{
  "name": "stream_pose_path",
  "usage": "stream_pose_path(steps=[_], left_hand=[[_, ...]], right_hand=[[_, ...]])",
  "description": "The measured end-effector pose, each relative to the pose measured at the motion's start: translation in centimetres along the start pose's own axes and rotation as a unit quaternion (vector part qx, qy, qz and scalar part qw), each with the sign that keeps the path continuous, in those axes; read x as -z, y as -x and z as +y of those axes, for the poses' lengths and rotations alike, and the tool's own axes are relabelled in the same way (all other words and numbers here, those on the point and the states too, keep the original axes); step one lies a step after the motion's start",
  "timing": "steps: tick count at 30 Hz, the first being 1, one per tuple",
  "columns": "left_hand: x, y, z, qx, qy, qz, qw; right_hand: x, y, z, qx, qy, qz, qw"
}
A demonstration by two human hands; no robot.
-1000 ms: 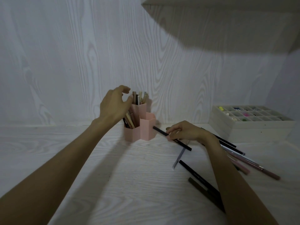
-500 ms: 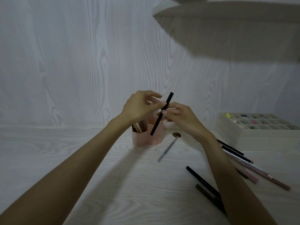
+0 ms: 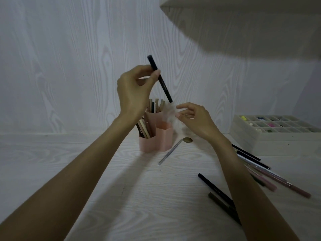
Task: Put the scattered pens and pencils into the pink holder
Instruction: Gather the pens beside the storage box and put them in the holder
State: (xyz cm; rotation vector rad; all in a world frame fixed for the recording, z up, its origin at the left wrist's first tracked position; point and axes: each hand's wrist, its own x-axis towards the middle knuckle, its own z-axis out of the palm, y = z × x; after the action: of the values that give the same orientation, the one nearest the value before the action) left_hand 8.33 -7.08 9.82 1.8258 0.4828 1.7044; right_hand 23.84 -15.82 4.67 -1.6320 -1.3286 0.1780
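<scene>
Progress: partly complete. The pink plastic multi-compartment pen holder (image 3: 159,136) stands on the pale wood-grain desk (image 3: 69,162), near the back wall, and already carries a good number of pencils and pens: a leaning bundle in the front-left cell and an upright bundle in the taller rear cell. The front-right cell looks empty from this angle.

In hand: the left hand (image 3: 133,91) pinches a slim black pen (image 3: 159,78) between thumb and fingertips, raised above the holder, tilted with its lower tip pointing toward the rear cell. It is not yet inside. The right hand (image 3: 194,120) hangs loose and empty, fingers spread, just at the holder's 3 o'clock; it is blurred.

Outstanding on the desk: a thin grey pen (image 3: 170,152) at the holder's 5 o'clock, a black pen (image 3: 215,189) and a dark brown pen (image 3: 224,206) further toward the viewer, and a fan of black and mauve pens (image 3: 260,169) beyond the right forearm, partly hidden by it. At least seven remain, by my judgement.

Change noted: half a second ago both hands met on the black pen in front of the holder. Now the left hand alone has it, lifted higher and tipped the opposite way, and the right hand has let go and dropped away. The loose pens on the desk lie as they did.
</scene>
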Motion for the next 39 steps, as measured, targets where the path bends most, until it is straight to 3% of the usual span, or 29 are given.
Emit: stream_pose_path(steps=[4,8,11,17,22,24,26,29,31,33,36,39], left_hand=[[-0.8,1.9,-2.4,0.042,-0.09,-0.064,0.993],[-1.2,3.4,-5.3,0.086,-0.214,-0.139,0.963],[-1.5,3.9,-6.2,0.085,-0.33,-0.196,0.919],[-1.3,2.8,-5.8,0.034,-0.458,-0.178,0.87],[-0.4,3.1,-4.7,0.017,-0.432,-0.199,0.88],[-0.1,3.9,-3.9,0.014,-0.401,-0.248,0.882],[0.0,4.6,-3.6,0.058,-0.383,-0.349,0.854],[-0.6,5.4,-4.1,0.142,-0.405,-0.52,0.738],[-1.1,6.4,-4.6,0.14,-0.435,-0.573,0.681],[-1.2,7.4,-4.9,0.111,-0.451,-0.577,0.672],[-1.2,8.0,-4.6,0.073,-0.431,-0.578,0.689],[-1.6,8.4,-3.6,-0.019,-0.471,-0.587,0.658]], right_hand=[[0.4,-0.1,2.4,-0.062,0.103,-0.032,0.992],[-0.2,0.1,5.0,-0.094,0.19,-0.204,0.956],[-1.5,0.4,6.4,-0.094,0.188,-0.263,0.942],[-3.7,0.7,8.7,-0.081,0.306,-0.316,0.894],[-3.2,0.9,9.0,-0.033,0.206,-0.22,0.953],[-2.8,1.0,8.6,-0.029,0.164,-0.223,0.961],[-2.6,1.1,8.2,-0.029,0.116,-0.254,0.96],[-2.6,1.3,7.5,-0.021,0.103,-0.291,0.951],[-2.6,1.3,7.0,-0.028,0.124,-0.334,0.934],[-2.6,1.5,6.3,-0.055,0.121,-0.375,0.917],[-2.5,1.7,5.8,-0.068,0.104,-0.376,0.918],[-1.7,1.4,5.2,-0.081,0.139,-0.39,0.907]])
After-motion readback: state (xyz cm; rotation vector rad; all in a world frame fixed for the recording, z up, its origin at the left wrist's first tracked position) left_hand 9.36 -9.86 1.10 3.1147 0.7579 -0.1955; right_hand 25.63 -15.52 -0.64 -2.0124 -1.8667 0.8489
